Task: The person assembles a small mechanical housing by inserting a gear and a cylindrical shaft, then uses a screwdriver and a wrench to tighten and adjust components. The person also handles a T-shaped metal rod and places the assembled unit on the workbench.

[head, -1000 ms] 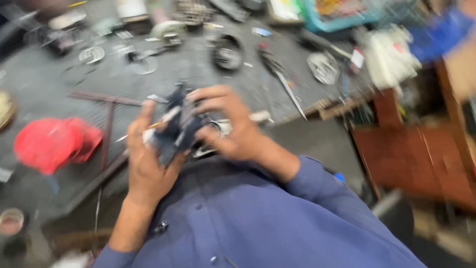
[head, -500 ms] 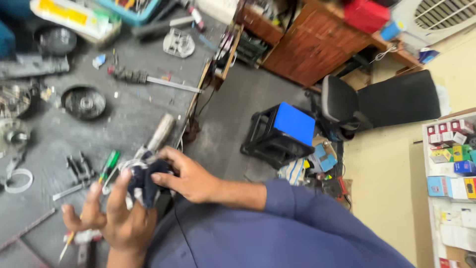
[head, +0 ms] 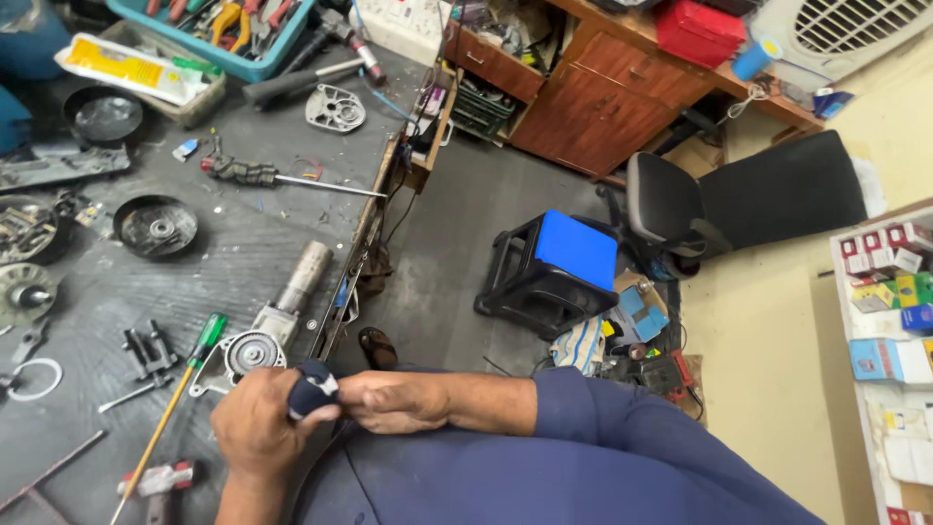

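Overhead, your view took in a dark grey workbench (head: 243, 262) covering the left half of the scene, scuffed and crowded with parts. At its far left lay a white ring (head: 35, 379), a round metal disc (head: 155, 226) and a black clamp piece (head: 148, 350). Further along, a green-handled screwdriver (head: 199, 342) slanted toward you, and a silver motor housing with a cylinder (head: 277, 321) sat just beside the bench's right edge. A long-shafted driver (head: 282, 180) lay crosswise higher up.

Your left hand (head: 258, 428) was closed around a small dark blue cloth-covered part (head: 313, 389), and your right hand (head: 394, 401) pinched it from the other side; both met just over the bench's near right corner, above your blue shirt.

That right edge ran diagonally up to a wooden shelf corner. Beyond it, bare grey floor (head: 457, 253) gave open room down to your sandalled foot (head: 374, 347). Further right stood a black stool with a blue top (head: 573, 251), then a black office chair (head: 739, 199) against a wooden cabinet (head: 593, 107).

At the top left, a teal tray (head: 209, 53) held pliers and hand tools; a red box (head: 702, 29) sat on the cabinet; shelves (head: 889, 321) of small packets lined the far right
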Demonstrator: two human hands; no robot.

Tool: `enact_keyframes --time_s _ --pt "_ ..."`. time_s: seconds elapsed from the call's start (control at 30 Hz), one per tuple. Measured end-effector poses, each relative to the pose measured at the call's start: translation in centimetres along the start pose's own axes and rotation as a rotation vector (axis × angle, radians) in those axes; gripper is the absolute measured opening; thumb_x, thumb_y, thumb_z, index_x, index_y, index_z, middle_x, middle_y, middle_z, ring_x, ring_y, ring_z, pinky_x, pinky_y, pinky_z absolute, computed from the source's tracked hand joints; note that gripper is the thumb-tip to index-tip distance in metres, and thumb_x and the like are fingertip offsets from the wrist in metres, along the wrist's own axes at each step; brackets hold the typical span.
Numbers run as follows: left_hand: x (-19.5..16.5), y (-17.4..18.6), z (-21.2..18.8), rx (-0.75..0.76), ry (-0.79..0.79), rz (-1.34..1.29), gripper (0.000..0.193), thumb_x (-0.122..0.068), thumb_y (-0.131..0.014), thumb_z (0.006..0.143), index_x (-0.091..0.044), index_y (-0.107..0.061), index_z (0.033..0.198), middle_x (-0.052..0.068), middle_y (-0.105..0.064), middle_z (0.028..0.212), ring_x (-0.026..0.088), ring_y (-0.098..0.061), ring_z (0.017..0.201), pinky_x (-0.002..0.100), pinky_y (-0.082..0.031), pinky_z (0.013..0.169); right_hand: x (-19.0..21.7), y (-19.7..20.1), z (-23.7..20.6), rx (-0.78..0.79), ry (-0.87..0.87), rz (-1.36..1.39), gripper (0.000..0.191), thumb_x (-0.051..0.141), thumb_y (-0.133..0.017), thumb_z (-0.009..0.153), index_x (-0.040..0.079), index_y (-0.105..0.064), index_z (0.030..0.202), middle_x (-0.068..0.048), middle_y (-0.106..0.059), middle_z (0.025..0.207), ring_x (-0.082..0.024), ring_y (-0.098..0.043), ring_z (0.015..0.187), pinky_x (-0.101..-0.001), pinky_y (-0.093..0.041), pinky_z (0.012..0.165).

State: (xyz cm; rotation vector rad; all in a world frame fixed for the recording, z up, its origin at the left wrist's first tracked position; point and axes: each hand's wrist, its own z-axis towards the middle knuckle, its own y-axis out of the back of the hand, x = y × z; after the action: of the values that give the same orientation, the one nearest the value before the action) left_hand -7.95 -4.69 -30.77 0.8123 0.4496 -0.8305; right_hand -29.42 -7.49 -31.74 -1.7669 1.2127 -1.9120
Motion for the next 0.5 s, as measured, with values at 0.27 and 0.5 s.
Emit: enact_keyframes --time_s 0.27,0.5 --pt "0.4 0.8 -4.2 -0.374 0.840 -0.552 0.064 -0.054 -0.037 0.120 0.005 -0.059 0.111 0.010 -0.061 0.096 0.015 -0.058 0.083 0.032 -0.048 0.079 6.3 -5.3 1.9 0.114 0.158 -1.211 0.067 0.054 -0.068 0.100 0.014 -0.052 0.151 -0.008 -0.058 0.150 -0.027 -0.056 0.139 -0.0362 -0.041 0.120" --pt "-2.0 1.0 -2.2 -0.099 0.868 -1.240 0.095 -0.076 -0.028 0.101 0.007 -0.050 0.141 0.015 -0.060 0.129 0.024 -0.053 0.118 0.038 -0.039 0.106 10.0 -6.4 5.1 -0.195 0.833 -1.811 0.056 0.042 -0.069 0.092 0.004 -0.062 0.132 -0.020 -0.056 0.139 -0.040 -0.056 0.129 -0.0500 -0.046 0.110"
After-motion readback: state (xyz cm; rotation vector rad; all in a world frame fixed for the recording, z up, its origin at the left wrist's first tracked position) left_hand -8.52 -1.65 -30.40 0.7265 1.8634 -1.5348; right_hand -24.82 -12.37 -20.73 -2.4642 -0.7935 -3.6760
